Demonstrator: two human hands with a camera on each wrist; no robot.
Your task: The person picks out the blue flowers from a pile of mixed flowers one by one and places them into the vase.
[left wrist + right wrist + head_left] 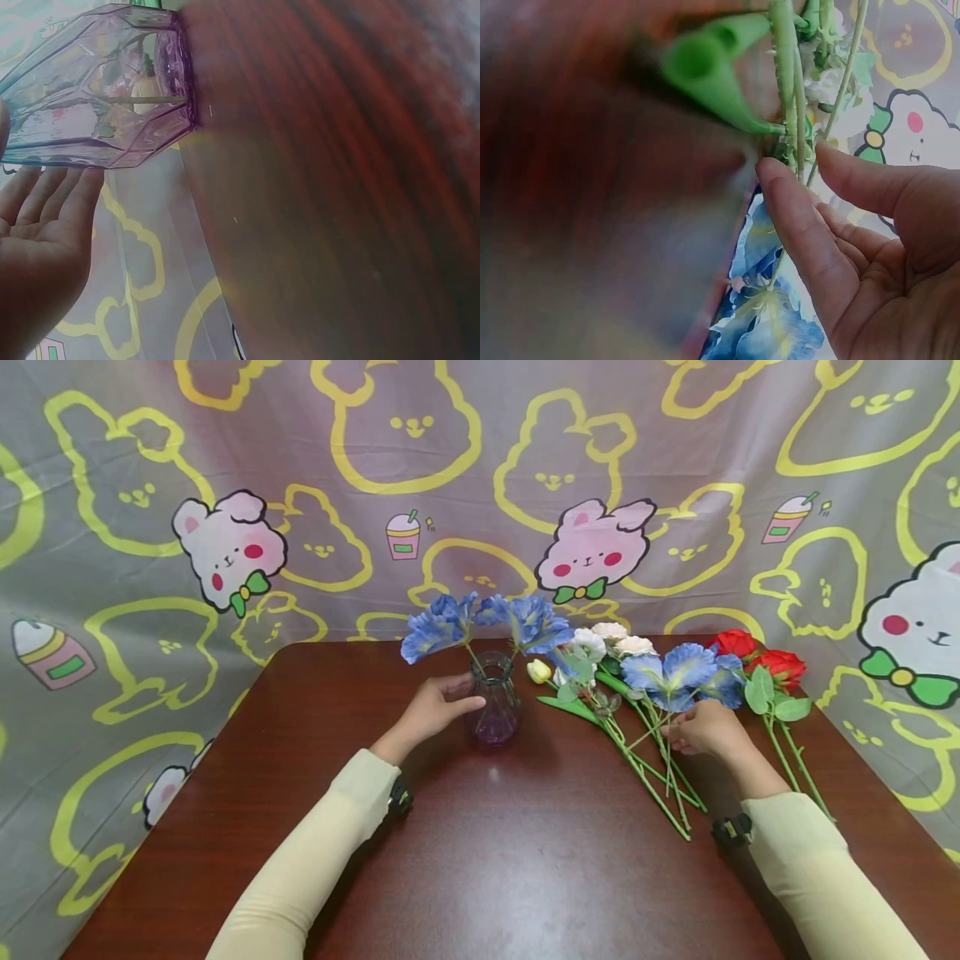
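The step in hand appears to be taking up another stem while the vase [492,718] is steadied: the vase stands upright near the middle of the desk [465,860], two blue flowers [442,622] leaning out of its mouth to either side. The left grip [438,706] is clamped on the vase, thumb in front and fingers behind. The right grip [705,727] is among the stems lying to the right, just below the loose blue blooms [671,675]; in the right wrist view its thumb and forefinger are apart with stems showing in the gap, and I cannot tell whether they touch one. The next move seems to call for a pinch on a single stem and a careful pull, since several green stems [647,775] cross there and could drag along. White and cream flowers [588,645] and a yellow bud [538,672] lie between the vase and the blue blooms, with red roses [776,668] farther right. The desk is dark reddish-brown with visible grain, its gloss catching a pale patch of light. A grey patterned cloth [300,435] hangs behind it and along both sides, printed with yellow outlined animals, pink-cheeked rabbit faces and small drink cups
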